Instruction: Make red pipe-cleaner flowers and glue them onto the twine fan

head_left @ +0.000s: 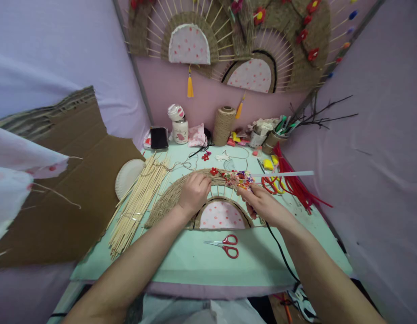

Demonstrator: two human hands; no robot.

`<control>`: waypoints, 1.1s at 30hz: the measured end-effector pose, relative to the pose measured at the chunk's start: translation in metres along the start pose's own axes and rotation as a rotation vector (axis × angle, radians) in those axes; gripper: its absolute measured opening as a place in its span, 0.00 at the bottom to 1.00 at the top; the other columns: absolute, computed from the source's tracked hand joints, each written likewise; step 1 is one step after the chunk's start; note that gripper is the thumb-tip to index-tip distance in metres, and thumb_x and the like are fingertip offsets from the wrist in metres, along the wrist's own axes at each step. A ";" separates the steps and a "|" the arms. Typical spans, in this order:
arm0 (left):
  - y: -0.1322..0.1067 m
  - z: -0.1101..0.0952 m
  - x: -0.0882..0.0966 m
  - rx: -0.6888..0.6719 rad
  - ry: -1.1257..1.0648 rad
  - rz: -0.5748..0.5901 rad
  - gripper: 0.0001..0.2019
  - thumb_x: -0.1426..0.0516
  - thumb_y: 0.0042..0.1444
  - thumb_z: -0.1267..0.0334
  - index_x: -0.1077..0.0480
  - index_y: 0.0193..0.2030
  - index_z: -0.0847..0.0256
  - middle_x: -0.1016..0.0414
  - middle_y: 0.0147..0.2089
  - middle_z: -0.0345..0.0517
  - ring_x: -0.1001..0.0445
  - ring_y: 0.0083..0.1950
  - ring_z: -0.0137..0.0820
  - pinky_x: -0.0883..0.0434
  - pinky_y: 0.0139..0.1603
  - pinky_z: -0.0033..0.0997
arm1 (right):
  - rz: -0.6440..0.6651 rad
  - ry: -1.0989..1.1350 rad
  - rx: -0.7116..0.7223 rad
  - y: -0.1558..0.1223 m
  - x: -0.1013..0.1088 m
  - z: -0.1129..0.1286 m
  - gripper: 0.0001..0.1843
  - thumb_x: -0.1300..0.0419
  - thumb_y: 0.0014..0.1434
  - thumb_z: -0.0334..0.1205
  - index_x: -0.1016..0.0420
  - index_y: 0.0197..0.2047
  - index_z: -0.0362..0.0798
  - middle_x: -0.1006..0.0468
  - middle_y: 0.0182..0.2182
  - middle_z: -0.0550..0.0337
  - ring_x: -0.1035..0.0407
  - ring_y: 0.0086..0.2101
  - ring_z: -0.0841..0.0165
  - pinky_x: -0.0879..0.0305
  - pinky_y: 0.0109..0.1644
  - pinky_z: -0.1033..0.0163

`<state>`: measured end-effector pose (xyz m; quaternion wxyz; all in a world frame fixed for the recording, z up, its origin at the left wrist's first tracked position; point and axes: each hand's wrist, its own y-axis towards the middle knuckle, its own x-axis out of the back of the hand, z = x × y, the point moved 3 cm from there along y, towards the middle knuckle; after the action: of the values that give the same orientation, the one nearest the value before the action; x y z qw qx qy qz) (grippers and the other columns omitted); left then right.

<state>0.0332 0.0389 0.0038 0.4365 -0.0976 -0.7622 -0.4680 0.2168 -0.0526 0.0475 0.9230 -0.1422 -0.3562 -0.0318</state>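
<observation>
A half-round twine-wrapped fan point(171, 196) with thin stick ribs and a dotted white centre lies on the table. My left hand point(195, 191) rests on its upper left band, fingers curled together; whatever lies beneath the fingertips is hidden. A small red flower point(213, 171) sits on the band just right of those fingers. Over the fan's right side, my right hand point(258, 201) is closed around a hot glue gun point(241, 178) with a colourful patterned body. A long translucent glue stick point(285, 174) projects from its back, and a black cord point(281, 252) hangs below the hand.
Red-handled scissors point(228, 245) lie in front of the fan. Left are a bundle of bamboo sticks point(136, 209) and a large cardboard sheet point(66, 180). A twine spool point(224, 126) and white bottle point(180, 128) stand behind; red pipe cleaners point(298, 191) lie right.
</observation>
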 end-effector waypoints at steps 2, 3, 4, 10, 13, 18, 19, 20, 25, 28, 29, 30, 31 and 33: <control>0.002 0.003 -0.002 0.052 0.018 0.063 0.10 0.50 0.62 0.66 0.28 0.36 0.63 0.26 0.38 0.51 0.30 0.43 0.37 0.32 0.45 0.38 | -0.038 -0.004 -0.011 -0.003 0.005 -0.006 0.27 0.53 0.60 0.59 0.36 0.19 0.50 0.31 0.14 0.61 0.34 0.21 0.67 0.41 0.29 0.64; 0.004 0.005 -0.003 0.087 0.029 0.096 0.10 0.50 0.61 0.66 0.28 0.35 0.63 0.25 0.38 0.51 0.30 0.43 0.37 0.32 0.45 0.38 | -0.052 0.002 -0.017 -0.005 0.008 -0.009 0.27 0.53 0.60 0.60 0.36 0.19 0.50 0.31 0.14 0.61 0.34 0.21 0.67 0.41 0.29 0.63; 0.005 0.007 -0.004 0.125 0.041 0.130 0.10 0.50 0.61 0.66 0.28 0.35 0.63 0.25 0.38 0.51 0.30 0.43 0.37 0.32 0.45 0.38 | -0.059 0.020 -0.026 -0.008 0.010 -0.011 0.27 0.53 0.59 0.60 0.36 0.19 0.50 0.31 0.14 0.61 0.34 0.21 0.67 0.41 0.29 0.63; 0.019 0.015 -0.012 0.267 0.138 0.374 0.11 0.51 0.61 0.68 0.27 0.36 0.65 0.25 0.39 0.52 0.30 0.44 0.38 0.34 0.48 0.37 | -0.068 0.188 -0.079 -0.024 0.024 -0.025 0.25 0.51 0.59 0.60 0.40 0.19 0.52 0.33 0.13 0.64 0.37 0.18 0.69 0.42 0.25 0.63; 0.025 0.017 -0.016 0.243 0.192 0.464 0.13 0.53 0.61 0.70 0.27 0.36 0.66 0.26 0.38 0.54 0.30 0.44 0.39 0.35 0.47 0.38 | -0.063 0.183 -0.062 -0.029 0.028 -0.034 0.27 0.52 0.60 0.59 0.40 0.17 0.51 0.33 0.13 0.62 0.37 0.18 0.68 0.40 0.27 0.63; 0.033 0.023 -0.023 0.204 0.206 0.539 0.13 0.53 0.60 0.71 0.27 0.36 0.66 0.26 0.38 0.55 0.30 0.44 0.40 0.35 0.46 0.38 | -0.079 0.224 -0.075 -0.033 0.032 -0.049 0.27 0.52 0.60 0.60 0.38 0.17 0.51 0.32 0.14 0.61 0.37 0.17 0.69 0.40 0.27 0.62; 0.034 0.024 -0.024 0.203 0.205 0.547 0.13 0.53 0.60 0.71 0.27 0.36 0.66 0.26 0.37 0.55 0.30 0.43 0.41 0.35 0.46 0.38 | -0.078 0.231 -0.071 -0.033 0.032 -0.051 0.28 0.52 0.60 0.59 0.38 0.17 0.50 0.32 0.14 0.62 0.37 0.17 0.69 0.40 0.27 0.62; 0.035 0.026 -0.026 0.202 0.202 0.553 0.13 0.53 0.59 0.70 0.27 0.36 0.66 0.26 0.37 0.55 0.30 0.43 0.41 0.35 0.46 0.38 | -0.078 0.237 -0.068 -0.034 0.032 -0.052 0.28 0.52 0.60 0.59 0.38 0.17 0.50 0.33 0.14 0.62 0.37 0.17 0.69 0.41 0.26 0.63; 0.036 0.031 -0.033 0.215 0.176 0.566 0.13 0.52 0.58 0.70 0.26 0.33 0.66 0.26 0.36 0.55 0.29 0.41 0.40 0.35 0.45 0.37 | -0.072 0.288 -0.077 -0.035 0.032 -0.053 0.28 0.51 0.61 0.59 0.39 0.16 0.50 0.34 0.13 0.63 0.38 0.16 0.70 0.42 0.24 0.63; 0.036 0.034 -0.036 0.232 0.149 0.567 0.13 0.51 0.58 0.69 0.26 0.32 0.66 0.26 0.35 0.55 0.29 0.40 0.39 0.35 0.43 0.36 | -0.077 0.294 -0.091 -0.034 0.031 -0.057 0.27 0.51 0.61 0.59 0.39 0.17 0.50 0.34 0.14 0.64 0.37 0.17 0.71 0.41 0.24 0.64; 0.037 0.035 -0.036 0.237 0.139 0.567 0.13 0.51 0.58 0.68 0.26 0.31 0.66 0.26 0.35 0.55 0.29 0.39 0.39 0.35 0.43 0.36 | -0.077 0.289 -0.094 -0.034 0.031 -0.058 0.27 0.51 0.61 0.59 0.39 0.17 0.50 0.34 0.14 0.64 0.37 0.17 0.71 0.41 0.24 0.64; 0.037 0.036 -0.037 0.240 0.129 0.567 0.13 0.51 0.58 0.68 0.26 0.31 0.65 0.26 0.34 0.55 0.29 0.39 0.39 0.35 0.42 0.35 | -0.071 0.281 -0.095 -0.033 0.030 -0.059 0.28 0.51 0.61 0.59 0.38 0.17 0.50 0.34 0.14 0.64 0.37 0.17 0.71 0.41 0.25 0.64; 0.037 0.037 -0.038 0.241 0.119 0.567 0.13 0.51 0.58 0.68 0.26 0.31 0.65 0.26 0.35 0.55 0.29 0.39 0.38 0.35 0.42 0.35 | -0.066 0.273 -0.096 -0.033 0.030 -0.060 0.28 0.51 0.61 0.59 0.38 0.17 0.50 0.34 0.14 0.64 0.37 0.17 0.71 0.41 0.25 0.64; 0.037 0.040 -0.040 0.239 0.100 0.570 0.13 0.51 0.57 0.68 0.26 0.32 0.65 0.26 0.35 0.54 0.29 0.40 0.38 0.35 0.43 0.35 | -0.055 0.274 -0.095 -0.032 0.029 -0.062 0.28 0.51 0.61 0.59 0.38 0.17 0.50 0.34 0.14 0.64 0.37 0.17 0.71 0.41 0.24 0.65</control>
<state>0.0550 0.1020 -0.0104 0.5954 -0.2324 -0.7313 -0.2380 0.2737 -0.0992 0.0309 0.9539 -0.1702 -0.2289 -0.0929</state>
